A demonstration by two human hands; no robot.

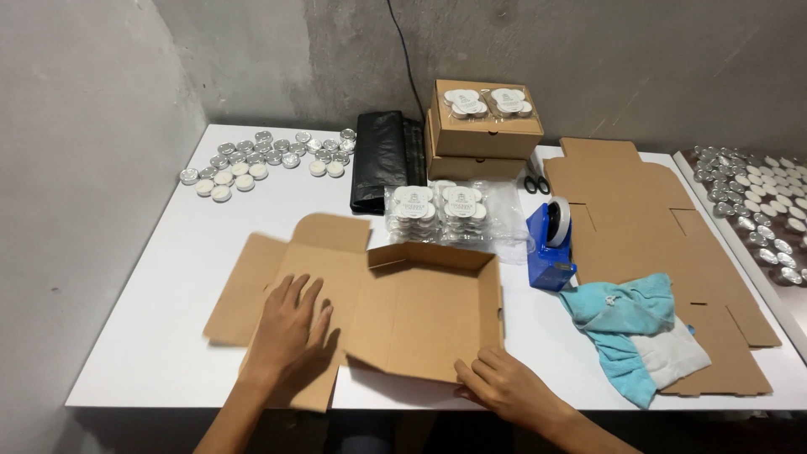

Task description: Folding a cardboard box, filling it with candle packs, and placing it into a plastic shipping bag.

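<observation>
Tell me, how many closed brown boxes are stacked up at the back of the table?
2. The top closed box has two clear packs of candles on its lid. The bottom closed box sits right under it, beside the black bag. Anything behind the stack is hidden.

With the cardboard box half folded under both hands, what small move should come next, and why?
Probably raise the near wall with the right hand. The half-folded box already has its far and right walls upright, while the left hand presses the lid panel flat on the white table; the near edge still seems low.
</observation>
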